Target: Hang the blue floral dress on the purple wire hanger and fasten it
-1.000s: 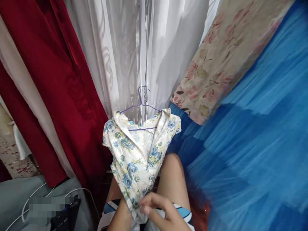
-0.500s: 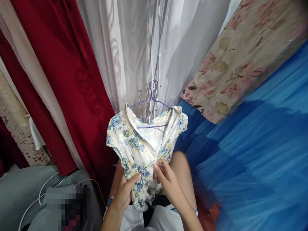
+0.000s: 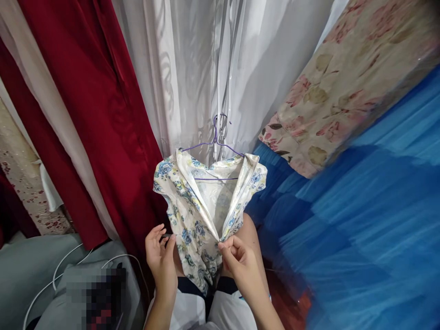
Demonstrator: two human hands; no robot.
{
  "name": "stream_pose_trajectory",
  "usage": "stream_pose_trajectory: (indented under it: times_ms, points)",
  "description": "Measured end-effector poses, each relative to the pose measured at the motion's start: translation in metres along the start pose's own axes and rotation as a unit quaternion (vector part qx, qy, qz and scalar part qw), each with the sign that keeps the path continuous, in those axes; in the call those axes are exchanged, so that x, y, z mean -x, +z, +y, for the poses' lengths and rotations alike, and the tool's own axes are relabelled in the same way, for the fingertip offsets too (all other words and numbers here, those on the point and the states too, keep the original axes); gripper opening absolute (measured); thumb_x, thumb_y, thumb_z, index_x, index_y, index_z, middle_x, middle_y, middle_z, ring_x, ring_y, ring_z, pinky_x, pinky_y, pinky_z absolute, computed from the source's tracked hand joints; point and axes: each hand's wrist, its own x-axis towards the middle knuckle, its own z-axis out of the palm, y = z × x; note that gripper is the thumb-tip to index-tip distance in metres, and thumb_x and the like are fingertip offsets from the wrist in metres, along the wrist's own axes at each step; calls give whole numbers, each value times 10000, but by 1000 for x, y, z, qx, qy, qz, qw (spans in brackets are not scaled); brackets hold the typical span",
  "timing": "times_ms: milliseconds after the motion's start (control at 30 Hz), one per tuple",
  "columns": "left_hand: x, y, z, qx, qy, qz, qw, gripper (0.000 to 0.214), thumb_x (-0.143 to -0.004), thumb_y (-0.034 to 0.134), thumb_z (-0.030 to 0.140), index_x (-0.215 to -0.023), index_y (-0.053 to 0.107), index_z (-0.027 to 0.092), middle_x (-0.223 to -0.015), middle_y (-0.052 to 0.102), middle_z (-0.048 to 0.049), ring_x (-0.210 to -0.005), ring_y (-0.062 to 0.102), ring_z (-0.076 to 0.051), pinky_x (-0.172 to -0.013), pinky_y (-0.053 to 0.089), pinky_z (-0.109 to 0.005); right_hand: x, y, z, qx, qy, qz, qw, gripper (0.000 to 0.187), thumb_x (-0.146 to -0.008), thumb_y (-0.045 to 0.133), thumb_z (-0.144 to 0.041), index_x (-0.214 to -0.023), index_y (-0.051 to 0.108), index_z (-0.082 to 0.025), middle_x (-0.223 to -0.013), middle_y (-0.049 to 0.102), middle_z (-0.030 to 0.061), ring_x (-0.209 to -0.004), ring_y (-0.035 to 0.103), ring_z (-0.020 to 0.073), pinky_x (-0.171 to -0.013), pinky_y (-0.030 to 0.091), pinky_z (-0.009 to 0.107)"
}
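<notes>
A white cap-sleeved floral top (image 3: 197, 229) with blue flowers hangs on a thin purple wire hanger (image 3: 215, 137), its lower part falling over my lap. Its front parts in a deep V that narrows to a point low down. At that point my right hand (image 3: 240, 263) pinches the fabric edges between thumb and forefinger; whether a zip pull sits in the pinch is too small to tell. Just off the garment's left side, my left hand (image 3: 161, 256) is open with fingers apart, the thumb close to the cloth.
White drapery (image 3: 192, 68) with long ribbons hangs behind the hanger. Dark red cloth (image 3: 85, 105) hangs at the left, above a grey cushioned seat (image 3: 30, 261) with a white cable (image 3: 57, 261). At the right are pink floral cloth (image 3: 319, 105) and blue tulle (image 3: 360, 229).
My left hand has let go of the top and moved left, its fingers opening. The V opening now reaches lower and gapes wider, with my right hand slightly lower at its point.
</notes>
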Motion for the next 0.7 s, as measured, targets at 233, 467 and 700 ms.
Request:
stream_pose_trajectory:
  times_ms: [233, 467, 700]
  points:
    - [41, 21, 16, -83, -16, -312, 946, 223, -836, 683, 365, -1029, 644, 261, -975, 658, -55, -941, 632, -239, -869, 497, -321, 7, 22, -7, -12, -3, -28, 1000, 416, -825, 685, -545, -699, 516, -187, -478, 432, -72, -429, 320, 77, -445, 235, 211]
    - [44, 18, 11, -126, 62, -332, 933, 168, -910, 579, 336, -767, 568, 248, -733, 563, -11, -719, 571, -195, -702, 463, -308, 13, 27, -8, -52, -17, -20, 998, 416, -821, 690, -542, -679, 517, -191, -439, 428, -73, -393, 303, 67, -427, 214, 206]
    - [33, 13, 18, -140, 100, -388, 905, 133, -902, 580, 294, -771, 583, 270, -747, 573, -30, -724, 584, -218, -684, 449, -338, -14, 24, -30, -98, -35, 53, 993, 428, -791, 736, -465, -575, 482, -197, -412, 381, -75, -399, 253, 64, -428, 179, 228]
